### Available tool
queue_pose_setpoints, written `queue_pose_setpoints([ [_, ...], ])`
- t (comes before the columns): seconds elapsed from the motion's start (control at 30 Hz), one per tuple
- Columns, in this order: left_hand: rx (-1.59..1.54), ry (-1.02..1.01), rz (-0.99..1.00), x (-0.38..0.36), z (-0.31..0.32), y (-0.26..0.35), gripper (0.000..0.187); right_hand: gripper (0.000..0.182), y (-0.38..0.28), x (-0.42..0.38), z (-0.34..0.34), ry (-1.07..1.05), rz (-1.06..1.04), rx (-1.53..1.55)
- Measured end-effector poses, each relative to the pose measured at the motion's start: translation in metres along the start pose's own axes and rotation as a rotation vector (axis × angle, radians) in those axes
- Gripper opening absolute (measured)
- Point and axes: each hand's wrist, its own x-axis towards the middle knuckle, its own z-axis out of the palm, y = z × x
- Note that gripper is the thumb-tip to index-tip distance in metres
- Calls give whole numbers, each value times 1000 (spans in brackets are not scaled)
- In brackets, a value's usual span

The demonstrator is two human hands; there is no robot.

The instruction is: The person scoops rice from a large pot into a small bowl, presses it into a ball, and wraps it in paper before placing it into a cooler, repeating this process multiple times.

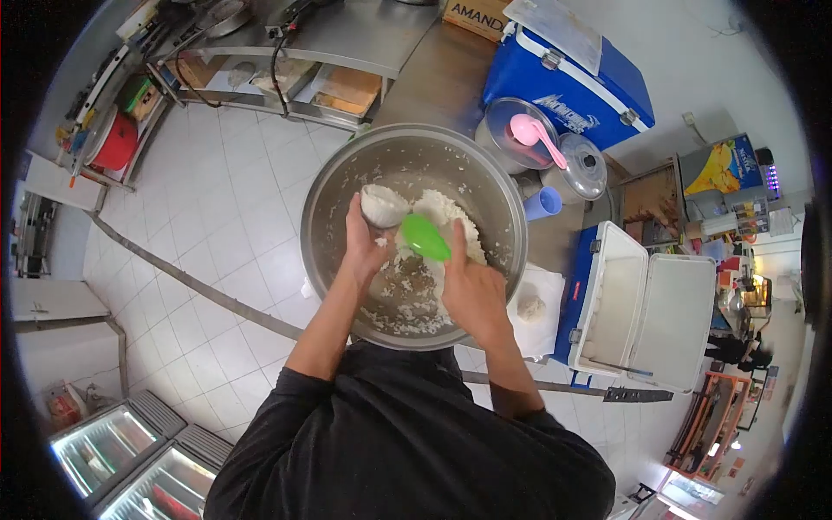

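Note:
A wide metal bowl holds a mound of white rice, with grains scattered over its bottom and inner wall. Inside its left half, my left hand is closed around a small bowl with white rice in it. My right hand grips a green rice paddle, index finger stretched along it. The paddle's blade lies between the small bowl and the rice mound, overlapping both in this view. Its handle is mostly hidden under my right hand.
Right of the metal bowl lies white paper with a clump of rice. An open cooler, a blue cup, a lidded pot and a pink ladle are beyond. A closed blue cooler stands behind.

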Motion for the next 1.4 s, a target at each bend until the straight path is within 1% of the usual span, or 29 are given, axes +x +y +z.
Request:
queue_pose_setpoints([
  [0.03,-6,36,37,1,8,-3,51,49,3,1,0,32,-50,-92],
  [0.13,-74,-39,81,8,26,-13,58,57,8,21,6,128,-394,-298],
  [0.17,-87,-58,47,7,28,-10,59,53,10,18,2,109,-398,-340],
  [0.23,-114,-41,108,2,33,-3,57,47,10,14,-17,75,-428,-420],
  [0.27,-130,-29,140,-1,33,1,55,46,18,12,-20,104,-389,-394],
  [0.33,-198,-179,99,0,17,12,53,44,43,8,-26,167,-306,-342],
  [0.37,-230,-254,76,0,8,16,51,44,56,11,-25,144,-246,-275],
  [0.43,-291,-313,49,-5,-2,19,47,46,78,19,-10,98,-118,-140],
  [0.47,-322,-345,36,-7,-6,19,45,46,82,23,2,142,-98,132],
  [0.53,-240,-307,36,-12,-10,14,44,47,78,27,25,220,-52,678],
  [0.6,-161,-283,25,-15,-11,9,43,47,57,35,36,236,-96,787],
  [0.63,-113,-333,-8,-15,-13,6,41,47,44,38,40,247,-114,841],
  [0.7,-89,-292,-4,-17,-6,-1,41,43,6,31,17,110,90,695],
  [0.8,-7,-293,33,-13,-4,-3,40,36,-8,30,56,184,-185,499],
  [0.83,28,-300,44,-13,-7,-5,40,35,-4,30,60,150,-183,545],
  [0.9,17,-225,31,-19,-8,-1,38,35,4,36,58,82,-190,629],
  [0.93,13,-186,23,-24,-7,3,37,38,8,38,53,3,-121,834],
  [1.0,-25,-109,92,-30,-8,16,37,46,17,39,34,-161,27,1234],
  [1.03,-46,-70,122,-31,-11,19,37,60,24,34,24,-268,148,1211],
  [1.13,-5,-120,209,-33,-33,28,38,62,27,26,18,-346,249,1346],
  [1.2,127,-179,309,-33,-49,26,35,66,25,26,25,-319,215,1206],
  [1.27,-121,-190,169,-62,-32,35,33,71,25,26,38,-267,170,1037],
  [1.33,2,-193,272,-66,-44,28,34,76,29,22,58,-181,119,837],
  [1.4,-25,-191,266,-75,-54,24,32,77,31,16,72,-200,79,481],
])
